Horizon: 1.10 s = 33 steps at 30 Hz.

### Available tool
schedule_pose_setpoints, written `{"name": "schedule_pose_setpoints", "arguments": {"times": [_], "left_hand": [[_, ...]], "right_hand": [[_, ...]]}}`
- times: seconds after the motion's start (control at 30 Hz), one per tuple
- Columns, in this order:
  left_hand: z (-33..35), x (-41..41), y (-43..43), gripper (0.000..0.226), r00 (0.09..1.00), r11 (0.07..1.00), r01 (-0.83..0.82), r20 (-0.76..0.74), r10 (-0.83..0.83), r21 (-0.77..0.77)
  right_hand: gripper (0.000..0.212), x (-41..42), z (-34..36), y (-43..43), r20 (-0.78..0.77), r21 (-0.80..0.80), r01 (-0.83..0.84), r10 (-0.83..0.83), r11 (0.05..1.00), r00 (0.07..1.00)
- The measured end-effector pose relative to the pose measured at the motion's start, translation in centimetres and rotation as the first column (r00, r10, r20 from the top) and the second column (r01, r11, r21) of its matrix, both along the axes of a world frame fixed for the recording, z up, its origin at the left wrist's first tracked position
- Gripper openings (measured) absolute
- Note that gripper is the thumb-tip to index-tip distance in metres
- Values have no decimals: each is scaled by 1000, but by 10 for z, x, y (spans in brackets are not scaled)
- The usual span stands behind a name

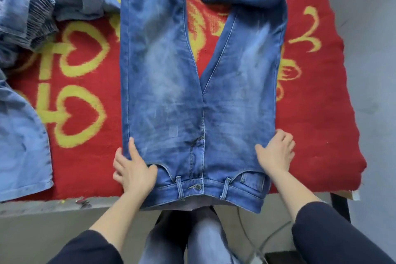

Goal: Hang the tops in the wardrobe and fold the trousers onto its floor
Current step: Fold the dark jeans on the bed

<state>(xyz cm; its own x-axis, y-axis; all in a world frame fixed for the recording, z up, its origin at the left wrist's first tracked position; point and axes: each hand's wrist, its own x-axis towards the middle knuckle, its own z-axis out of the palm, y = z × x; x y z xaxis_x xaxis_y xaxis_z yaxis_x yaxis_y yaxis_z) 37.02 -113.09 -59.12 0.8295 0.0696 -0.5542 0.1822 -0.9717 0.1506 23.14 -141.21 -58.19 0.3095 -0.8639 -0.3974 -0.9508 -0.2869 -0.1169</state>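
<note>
While the blue jeans (171, 92) are lying front-up and flat on the red blanket (310, 92) with its yellow heart pattern, the person is standing at the near edge with one hand at each hip of the garment. The left hand (134, 170) is laying its thumb on the denim at the left side seam, its fingers curling beside the edge on the blanket; whether they are gripping the cloth I cannot tell. The right hand (276, 152) is resting spread and relaxed over the right side seam. The waistband button (197, 187) is sitting fastened, and the waistband is hanging just over the table edge (42, 206). The right trouser leg is doubling back on itself at the far end. A paler denim garment with an elastic band (27, 13) is lying bunched at far left, well apart.
</note>
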Motion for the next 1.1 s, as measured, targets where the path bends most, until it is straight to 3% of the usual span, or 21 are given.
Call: {"name": "schedule_pose_setpoints", "arguments": {"times": [0.17, 0.27, 0.37, 0.53, 0.67, 0.73, 0.83, 0.97, 1.07, 1.1], "left_hand": [[6, 60, -95, 79, 945, 939, 306, 168, -280, -157], [2, 99, -162, 68, 862, 860, 476, 292, -415, -182], [-13, 134, -222, 62, 786, 774, 603, 309, -536, -192], [-50, 191, -294, 74, 769, 750, 639, 176, -615, -171], [-62, 229, -329, 97, 741, 737, 668, 179, -648, -99], [-63, 241, -340, 108, 732, 734, 676, 169, -660, -62], [-63, 252, -350, 118, 713, 719, 695, 125, -690, 1], [-58, 256, -354, 120, 698, 700, 714, 64, -713, 14], [-55, 255, -353, 118, 704, 705, 709, 52, -708, 0], [-54, 255, -353, 118, 706, 706, 708, 50, -707, -7]], "right_hand": [[64, 78, 1, -68, 60, -24, -211, 212, 977, 975], [58, 132, -2, -113, 114, -59, -330, 335, 942, 935], [54, 187, -7, -161, 137, -118, -422, 436, 899, 890], [45, 279, -13, -226, 201, -258, -520, 571, 815, 796], [46, 345, -8, -265, 314, -399, -487, 614, 777, 724], [45, 377, -7, -282, 385, -297, -506, 587, 810, 712], [50, 420, -16, -296, 365, -46, -526, 504, 849, 783], [55, 451, -28, -285, 373, 253, -367, 260, 895, 891], [9, 468, -16, -287, 495, 237, -393, 238, 888, 836], [17, 474, -5, -293, 553, 157, -409, 263, 899, 790]]}}
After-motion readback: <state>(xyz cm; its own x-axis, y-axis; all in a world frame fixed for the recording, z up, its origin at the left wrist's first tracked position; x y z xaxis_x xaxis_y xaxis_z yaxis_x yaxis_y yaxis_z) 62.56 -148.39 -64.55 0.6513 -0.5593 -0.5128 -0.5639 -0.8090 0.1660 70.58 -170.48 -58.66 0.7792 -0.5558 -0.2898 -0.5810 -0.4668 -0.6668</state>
